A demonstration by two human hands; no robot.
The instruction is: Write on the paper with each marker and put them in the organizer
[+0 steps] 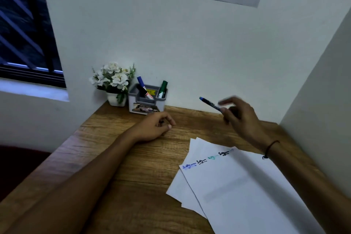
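The right hand (241,118) is raised above the tabletop (121,157), its fingers (227,100) motion-blurred and pinching a blue marker (209,105) by its lower end; the capped tip points up and left, well clear of the fingers. The left hand (154,126) rests on the wood, fingers loosely curled and holding nothing, just near of the grey organizer (147,100). Three markers already stand in it. The paper (237,186) lies near right, bearing scribbles along its far edge.
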